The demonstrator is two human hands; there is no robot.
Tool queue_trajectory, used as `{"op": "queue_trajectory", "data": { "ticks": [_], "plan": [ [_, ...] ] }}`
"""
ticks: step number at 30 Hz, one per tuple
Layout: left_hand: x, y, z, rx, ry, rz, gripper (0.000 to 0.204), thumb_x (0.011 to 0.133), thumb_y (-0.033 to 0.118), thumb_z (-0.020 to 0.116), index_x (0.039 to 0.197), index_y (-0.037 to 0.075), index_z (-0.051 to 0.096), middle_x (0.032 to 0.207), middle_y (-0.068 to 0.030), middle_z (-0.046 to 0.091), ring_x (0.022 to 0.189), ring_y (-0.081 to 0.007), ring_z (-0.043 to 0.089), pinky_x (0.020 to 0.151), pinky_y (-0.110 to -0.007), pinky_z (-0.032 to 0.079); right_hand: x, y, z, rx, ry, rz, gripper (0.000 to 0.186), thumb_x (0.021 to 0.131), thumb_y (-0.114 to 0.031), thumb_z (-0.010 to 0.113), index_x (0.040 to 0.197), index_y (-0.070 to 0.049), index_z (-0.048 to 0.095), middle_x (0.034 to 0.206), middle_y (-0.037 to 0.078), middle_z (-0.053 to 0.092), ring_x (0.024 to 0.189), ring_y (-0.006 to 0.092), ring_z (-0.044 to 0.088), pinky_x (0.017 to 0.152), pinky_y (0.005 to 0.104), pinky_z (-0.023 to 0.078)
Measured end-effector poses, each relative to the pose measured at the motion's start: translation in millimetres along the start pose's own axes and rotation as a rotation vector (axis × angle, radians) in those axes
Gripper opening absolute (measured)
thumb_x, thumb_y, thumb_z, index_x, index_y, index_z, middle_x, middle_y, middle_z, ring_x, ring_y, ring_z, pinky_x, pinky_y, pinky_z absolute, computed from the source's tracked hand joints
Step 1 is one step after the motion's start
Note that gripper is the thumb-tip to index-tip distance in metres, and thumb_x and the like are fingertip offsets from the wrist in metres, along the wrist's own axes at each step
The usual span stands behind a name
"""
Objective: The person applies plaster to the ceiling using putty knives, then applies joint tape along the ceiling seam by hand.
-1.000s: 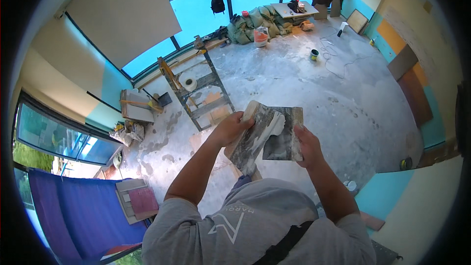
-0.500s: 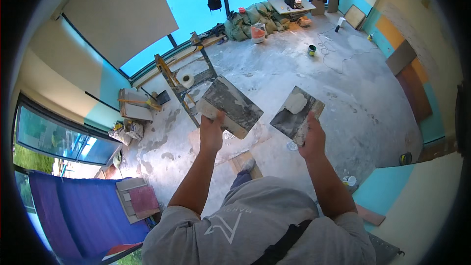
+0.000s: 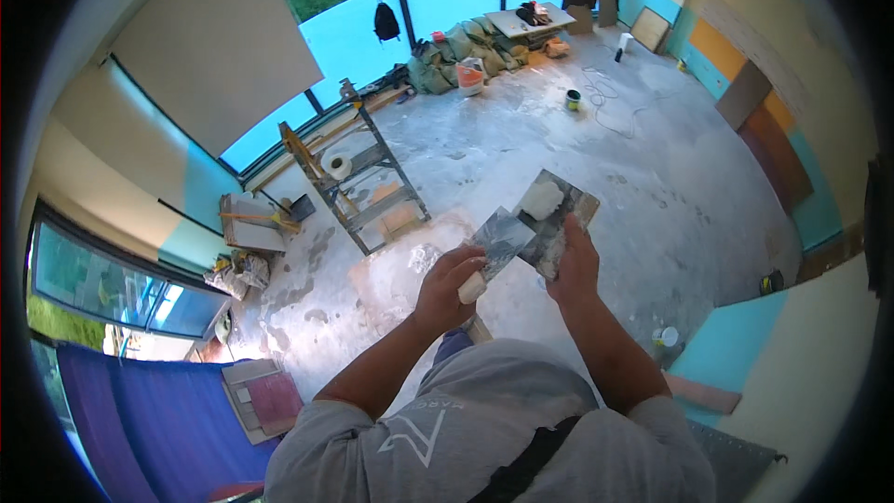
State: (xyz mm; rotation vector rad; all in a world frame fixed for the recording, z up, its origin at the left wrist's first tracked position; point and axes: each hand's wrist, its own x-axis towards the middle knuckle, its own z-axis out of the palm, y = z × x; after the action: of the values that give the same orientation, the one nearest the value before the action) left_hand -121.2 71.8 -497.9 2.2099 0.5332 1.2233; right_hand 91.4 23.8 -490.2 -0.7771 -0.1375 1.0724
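My left hand (image 3: 447, 292) is wrapped round the pale handle of a plastering trowel (image 3: 504, 238). The trowel's grey blade points up and to the right, and its tip overlaps the left edge of a small hawk (image 3: 548, 244); whether they touch, I cannot tell. The hawk is a dark, smeared rectangular plate, gripped near its lower right side by my right hand (image 3: 575, 265). A lump of whitish plaster (image 3: 540, 198) lies on its upper left part. Both tools are held up in front of my body, above the floor.
A stepladder (image 3: 358, 172) with a white roll (image 3: 336, 165) on it stands ahead on the left. Stuffed green sacks (image 3: 456, 54) line the window side. A dark bucket (image 3: 573, 100) and a loose cable lie on the dusty floor (image 3: 466, 149). A white tub (image 3: 665, 336) sits at right.
My left hand has moved right and down, bringing the trowel to the hawk and turning its blade. The right hand has shifted slightly left. The view has swung a little, revealing more of the stepladder.
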Motion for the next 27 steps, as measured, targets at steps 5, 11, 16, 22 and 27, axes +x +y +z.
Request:
{"op": "queue_trajectory", "data": {
  "ticks": [5,11,16,22,27],
  "plan": [
    [-37,-21,3,0.081,-0.049,-0.170,0.039,0.077,-0.002,0.064,0.115,0.006,0.061,0.114,-0.0159,0.064,0.108,-0.0343,0.060,0.092,-0.042,0.050,-13,-10,-24,-0.036,0.006,-0.001,0.042,0.099,-0.031,0.054,0.131,-0.006,0.045,0.120,0.009,0.059,0.105,0.0259,0.063,0.089,0.0423,0.054],
    [-56,-50,0,-0.016,0.108,-0.922,0.032,0.091,0.024,0.062,0.114,0.002,0.060,0.110,-0.0184,0.066,0.100,-0.0339,0.064,0.088,-0.040,0.049,-12,-18,-21,0.026,-0.175,0.078,0.046,0.100,-0.034,0.051,0.134,-0.004,0.045,0.128,0.011,0.057,0.114,0.0268,0.059,0.100,0.0431,0.047],
    [-44,-96,1,-0.812,0.654,-0.955,0.040,0.094,0.014,0.062,0.130,0.006,0.045,0.119,-0.0096,0.058,0.104,-0.0248,0.061,0.088,-0.040,0.053,8,4,-23,0.051,-0.067,0.196,0.047,0.100,-0.036,0.050,0.134,-0.004,0.046,0.128,0.010,0.058,0.114,0.0262,0.059,0.100,0.0421,0.047],
    [-29,-128,-9,-0.961,0.825,-1.057,0.042,0.094,0.007,0.059,0.132,0.012,0.042,0.125,-0.0068,0.054,0.109,-0.0252,0.059,0.092,-0.044,0.051,44,34,-11,0.019,-0.038,0.237,0.047,0.101,-0.038,0.047,0.136,-0.006,0.045,0.130,0.009,0.056,0.118,0.0262,0.057,0.103,0.0435,0.045],
    [-11,-161,-11,-1.178,0.928,-1.079,0.043,0.093,0.006,0.058,0.133,0.014,0.042,0.125,-0.0084,0.055,0.112,-0.0278,0.058,0.097,-0.046,0.050,77,69,17,0.062,-0.112,0.376,0.049,0.102,-0.038,0.046,0.138,-0.006,0.043,0.135,0.010,0.053,0.123,0.0282,0.053,0.106,0.0440,0.042]
  ]
}}
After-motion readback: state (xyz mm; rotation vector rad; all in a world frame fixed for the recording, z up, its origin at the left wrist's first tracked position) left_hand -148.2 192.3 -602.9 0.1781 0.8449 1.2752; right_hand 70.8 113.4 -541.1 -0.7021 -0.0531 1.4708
